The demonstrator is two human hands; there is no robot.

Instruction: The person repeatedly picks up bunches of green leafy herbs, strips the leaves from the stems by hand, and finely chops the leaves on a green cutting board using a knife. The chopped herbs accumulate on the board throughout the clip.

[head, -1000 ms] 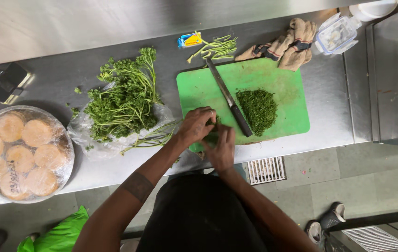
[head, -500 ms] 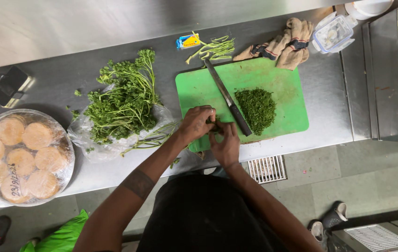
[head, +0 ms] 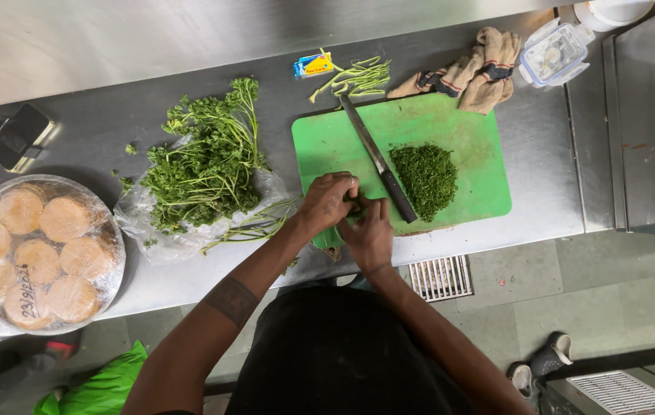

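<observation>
While judged only from how things lie on the steel counter point(head: 543, 161): partly done. Already chopped: a dense mound of minced herb point(head: 424, 175) on the right half of the green cutting board point(head: 481, 146). Already stripped: a few bare green stems point(head: 358, 77) laid just past the board's far edge, beside a small blue-and-yellow packet point(head: 313, 65). Still unprocessed: a large bunch of leafy parsley-like herb point(head: 208, 165) on a clear plastic bag point(head: 154, 234), left of the board and well apart from the mound. Knife point(head: 377, 160) set down diagonally across the board, blade toward the far edge, dark handle just beside the mound, gripped by neither hand. Left hand point(head: 326, 201) curled over the board's near left corner, fingers bent inward and closed to a pinch. Right hand point(head: 370, 234) directly beside it, touching, fingers likewise drawn together. Between both hands: a small sprig of herb point(head: 353, 204), mostly hidden; exact hold not discernible. Elsewhere: wrapped tray of round flatbreads point(head: 35, 250) at far left, folded cloth point(head: 477, 69) and clear lidded container point(head: 554, 52) beyond the board's far right corner.
</observation>
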